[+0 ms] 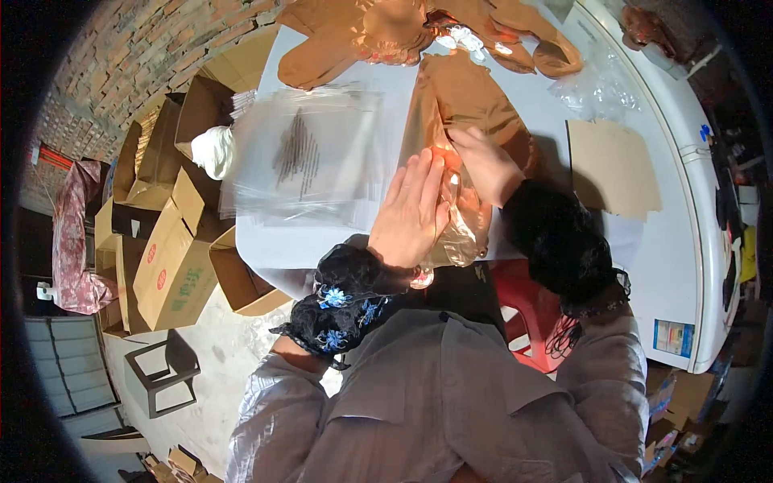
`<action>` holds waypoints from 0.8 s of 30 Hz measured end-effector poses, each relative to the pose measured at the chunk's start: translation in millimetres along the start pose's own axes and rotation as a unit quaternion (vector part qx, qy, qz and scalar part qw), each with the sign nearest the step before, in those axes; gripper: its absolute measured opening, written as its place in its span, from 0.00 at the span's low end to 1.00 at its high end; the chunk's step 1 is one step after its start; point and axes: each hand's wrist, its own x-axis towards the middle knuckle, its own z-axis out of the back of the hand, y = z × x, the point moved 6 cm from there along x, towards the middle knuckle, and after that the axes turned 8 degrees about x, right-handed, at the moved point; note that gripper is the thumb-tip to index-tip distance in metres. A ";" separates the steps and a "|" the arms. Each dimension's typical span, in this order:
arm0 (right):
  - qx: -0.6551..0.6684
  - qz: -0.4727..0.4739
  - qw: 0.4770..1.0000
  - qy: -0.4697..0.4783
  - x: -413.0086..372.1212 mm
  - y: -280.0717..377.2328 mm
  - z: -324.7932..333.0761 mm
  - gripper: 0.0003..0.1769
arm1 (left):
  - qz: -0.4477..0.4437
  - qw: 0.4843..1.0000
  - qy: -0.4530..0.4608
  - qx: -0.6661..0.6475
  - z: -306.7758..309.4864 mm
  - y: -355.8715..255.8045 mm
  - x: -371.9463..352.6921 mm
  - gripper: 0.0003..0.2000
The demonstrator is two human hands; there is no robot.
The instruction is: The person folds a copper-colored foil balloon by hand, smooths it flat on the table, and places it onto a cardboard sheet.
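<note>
In the head view, the copper-coloured foil balloon (483, 101) lies on the white table (278, 241), beneath both hands. The left hand (409, 211) is laid flat, fingers extended and close together, on the foil; the right hand (485, 165) is curled at the crease, and whether foil is pinched cannot be told. The crease is probably best steadied by the right fingertips while trapped air is pressed out gently with the flat left palm, without sharp tugging.

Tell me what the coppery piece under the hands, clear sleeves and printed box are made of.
Coppery piece: probably metallised plastic film, shiny, with mirror-like glints and creases. Sleeves: likely thin plastic, glossy, given glare and transparency. Box: apparently cardboard, matt brown, with folded flaps.
</note>
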 end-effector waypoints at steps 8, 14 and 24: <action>0.090 -0.029 0.995 -0.009 -9.9 -10.0 -1.9 0.22 | -0.011 0.999 -0.002 0.032 -6.0 0.2 -1.4 0.31; 0.217 -0.015 0.972 -0.088 -10.6 -18.4 8.8 0.22 | -0.008 0.998 0.008 0.057 -7.7 0.7 -1.9 0.30; 0.045 0.053 0.995 -0.065 -30.8 53.1 21.4 0.29 | -0.013 0.998 0.014 0.066 -8.3 0.0 -3.1 0.30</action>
